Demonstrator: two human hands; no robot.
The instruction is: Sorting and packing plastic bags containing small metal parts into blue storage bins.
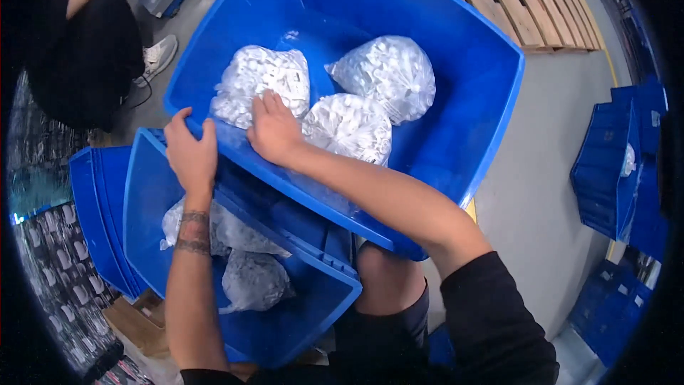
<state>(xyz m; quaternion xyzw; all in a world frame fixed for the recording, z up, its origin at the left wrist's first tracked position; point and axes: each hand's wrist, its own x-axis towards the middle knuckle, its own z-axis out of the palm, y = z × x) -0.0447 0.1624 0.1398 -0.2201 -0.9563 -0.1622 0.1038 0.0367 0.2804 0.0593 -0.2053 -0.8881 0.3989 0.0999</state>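
A large blue bin [467, 164] holds three clear plastic bags of small white pieces: a left bag [267, 71], a right bag [392, 75] and a front bag [349, 128]. My left hand [191, 153] grips the bin's near left rim, thumb and fingers on either side of it. Reaching over the near wall, my right hand [276, 130] lies on the lower part of the left bag, fingers stretched out, partly over the bag. Below my left forearm, a second blue bin [306, 314] holds several clear bags, including a greyish bag [256, 281].
More blue bins [103, 214] stand nested at the left, beside a cardboard box [139, 321]. A wooden pallet [513, 0] lies at the far right. Other blue containers [605, 164] line the right side. Another person [89, 50] crouches at the upper left.
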